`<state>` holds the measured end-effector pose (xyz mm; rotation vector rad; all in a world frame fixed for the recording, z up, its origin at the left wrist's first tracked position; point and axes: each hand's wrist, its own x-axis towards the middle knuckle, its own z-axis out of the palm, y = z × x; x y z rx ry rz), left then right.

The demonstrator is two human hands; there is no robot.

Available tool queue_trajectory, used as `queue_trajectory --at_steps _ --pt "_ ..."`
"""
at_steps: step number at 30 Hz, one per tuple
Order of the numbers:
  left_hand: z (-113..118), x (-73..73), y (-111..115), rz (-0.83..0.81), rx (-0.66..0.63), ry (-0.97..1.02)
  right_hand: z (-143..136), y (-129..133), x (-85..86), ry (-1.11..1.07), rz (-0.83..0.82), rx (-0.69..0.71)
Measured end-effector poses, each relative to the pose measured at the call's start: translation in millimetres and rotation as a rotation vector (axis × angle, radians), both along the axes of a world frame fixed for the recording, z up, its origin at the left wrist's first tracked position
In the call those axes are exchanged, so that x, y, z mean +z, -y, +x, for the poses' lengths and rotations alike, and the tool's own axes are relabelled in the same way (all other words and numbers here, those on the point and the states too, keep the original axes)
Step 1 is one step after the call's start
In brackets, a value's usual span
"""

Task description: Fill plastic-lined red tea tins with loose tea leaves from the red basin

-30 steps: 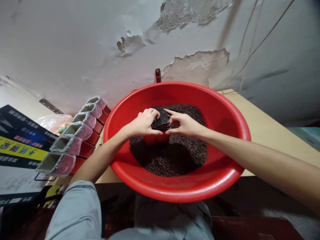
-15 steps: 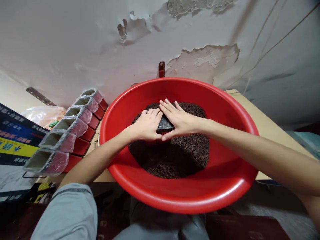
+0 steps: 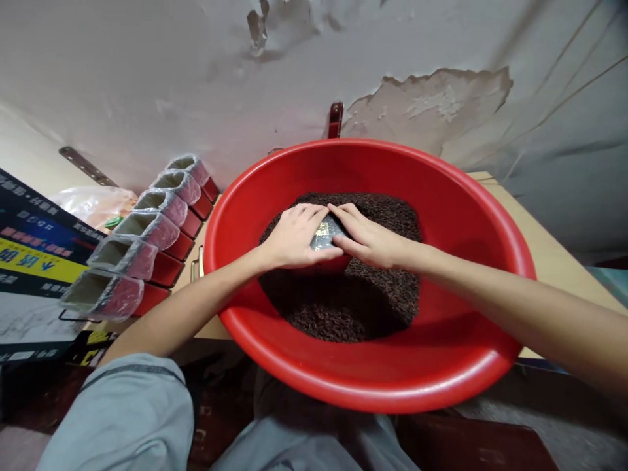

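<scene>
A small red box with a dark, shiny top bearing gold print is held between my hands over the big red basin. My left hand wraps around its left side, thumb along the near edge. From the right, my right hand grips it, fingertips at the far corner and thumb on the top. The hands hide much of the box, including its underside. Below lie dark, thin loose grains, perhaps tea leaves, heaped across the basin floor.
Several open red boxes lined with clear plastic stand in a row left of the basin. A printed carton and a plastic bag lie farther left. The wooden table meets a peeling wall.
My right fingers have drawn in and the right thumb has moved up onto the box's top. Gold print now shows there. The camera view has shifted slightly.
</scene>
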<state>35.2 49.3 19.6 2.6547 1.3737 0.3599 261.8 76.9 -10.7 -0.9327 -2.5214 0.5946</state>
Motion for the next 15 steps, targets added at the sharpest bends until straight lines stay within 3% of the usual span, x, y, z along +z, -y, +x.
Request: queue_trajectory --at_steps 4,8,12,15 --pt "-16.6 0.0 -0.3 -0.149 0.087 0.089 0.7 -6.5 -10.0 -0.127 -0.086 0.000" --pt "-20.6 11.6 0.5 -0.115 0.086 -0.124 3.1 -8.0 -24.4 -0.242 -0.333 0.056" --pt "-7.4 27.3 -6.3 -0.083 0.026 -0.339 -2.6 -7.9 -35.4 -0.305 -0.372 0.156" --pt "18.6 32.7 -5.7 -0.124 -0.006 -0.383 -12.8 -6.8 -40.5 -0.328 -0.289 0.040"
